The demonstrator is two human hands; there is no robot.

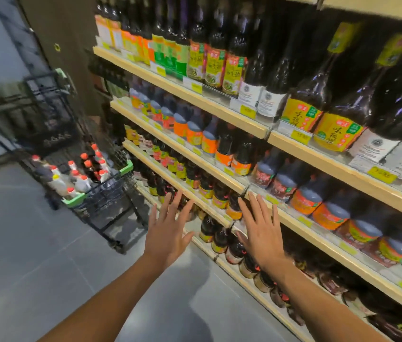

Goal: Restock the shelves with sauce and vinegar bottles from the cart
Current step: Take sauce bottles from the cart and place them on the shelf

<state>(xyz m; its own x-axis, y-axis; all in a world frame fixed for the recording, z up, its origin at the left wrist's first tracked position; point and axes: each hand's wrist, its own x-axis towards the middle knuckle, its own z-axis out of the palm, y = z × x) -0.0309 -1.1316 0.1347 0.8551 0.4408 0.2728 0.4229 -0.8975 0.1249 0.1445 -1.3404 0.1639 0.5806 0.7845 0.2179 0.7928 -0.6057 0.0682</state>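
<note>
Beside stocked shelves (190, 95), left hand (168, 233) and right hand (261, 233) splay empty; cart (106, 193) stands left.

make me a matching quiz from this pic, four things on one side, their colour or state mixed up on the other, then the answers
Things:
1. cart rim
2. cart bottle caps
3. shelf price tag
4. left hand

Colour or state:
A. yellow
B. open, holding nothing
C. green
D. red

Pairs: 1-C, 2-D, 3-A, 4-B
</note>
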